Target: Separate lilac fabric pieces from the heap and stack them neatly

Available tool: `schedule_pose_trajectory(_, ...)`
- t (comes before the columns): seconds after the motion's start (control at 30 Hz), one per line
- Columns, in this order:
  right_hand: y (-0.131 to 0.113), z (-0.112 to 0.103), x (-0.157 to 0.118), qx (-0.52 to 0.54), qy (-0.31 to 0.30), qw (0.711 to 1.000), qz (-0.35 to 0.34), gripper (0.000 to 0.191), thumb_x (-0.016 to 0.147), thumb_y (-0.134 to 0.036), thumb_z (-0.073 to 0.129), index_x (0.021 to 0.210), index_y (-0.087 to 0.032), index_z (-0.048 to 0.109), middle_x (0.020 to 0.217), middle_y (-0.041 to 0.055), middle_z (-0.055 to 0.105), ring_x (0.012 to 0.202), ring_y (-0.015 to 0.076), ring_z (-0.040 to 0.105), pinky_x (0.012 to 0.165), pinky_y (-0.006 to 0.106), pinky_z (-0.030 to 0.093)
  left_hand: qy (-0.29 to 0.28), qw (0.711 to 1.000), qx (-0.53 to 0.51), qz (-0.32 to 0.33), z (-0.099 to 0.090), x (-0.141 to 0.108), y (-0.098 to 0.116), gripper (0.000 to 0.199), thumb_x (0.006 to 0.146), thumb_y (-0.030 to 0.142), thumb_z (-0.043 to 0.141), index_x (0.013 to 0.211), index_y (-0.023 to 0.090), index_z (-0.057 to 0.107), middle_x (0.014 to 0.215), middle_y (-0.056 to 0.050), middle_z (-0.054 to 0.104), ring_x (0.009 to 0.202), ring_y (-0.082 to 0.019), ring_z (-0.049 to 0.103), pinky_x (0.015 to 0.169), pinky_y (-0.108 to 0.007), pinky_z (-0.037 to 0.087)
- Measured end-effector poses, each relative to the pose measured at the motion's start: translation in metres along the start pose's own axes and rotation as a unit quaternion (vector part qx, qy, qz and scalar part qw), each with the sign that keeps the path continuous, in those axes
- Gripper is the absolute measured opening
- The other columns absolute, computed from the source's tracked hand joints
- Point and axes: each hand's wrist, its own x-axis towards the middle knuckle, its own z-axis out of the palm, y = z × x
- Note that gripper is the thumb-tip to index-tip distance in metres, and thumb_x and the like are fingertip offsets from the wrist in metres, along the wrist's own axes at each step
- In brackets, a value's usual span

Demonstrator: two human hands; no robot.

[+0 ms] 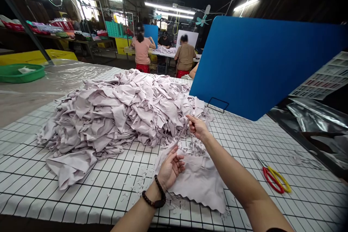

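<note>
My right hand (197, 127) is closed in a pinch on a thin strip of pale lilac fabric (182, 135), drawn up taut. The strip runs down to the fingertips of my left hand (170, 166), which wears a dark beaded bracelet (154, 196). My left hand rests against the flat stack of scalloped-edge fabric pieces (199, 179), its fingers loosely curled and apart. Behind both hands rises a large heap of the same lilac fabric pieces (130, 108). Scissors (274, 178) with one red and one yellow handle lie on the table to the right.
The table (244, 145) has a white grid-patterned cover with small fabric scraps (141, 181) on it. A blue board (261, 65) leans in a black wire stand (219, 105). A green tray (21, 73) sits at left. Several people work at tables behind.
</note>
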Motion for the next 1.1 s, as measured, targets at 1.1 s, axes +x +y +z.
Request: schedule_pose_trajectory(1.1,0.003,0.011,-0.093,-0.536,-0.384,0.743,-0.113,0.032,0.089,-0.031,0.047,0.116,-0.022,0.061,0.109,0.0068,0.062,0.097,0.0183,0.057,0.081,0.027,0.044,0.001,0.957,0.288,0.04,0.011,-0.011,0.002,0.042,0.076,0.049,0.063,0.09,0.01,0.059,0.079,-0.01,0.067,0.052,-0.015,0.064,0.047,-0.023,0.05)
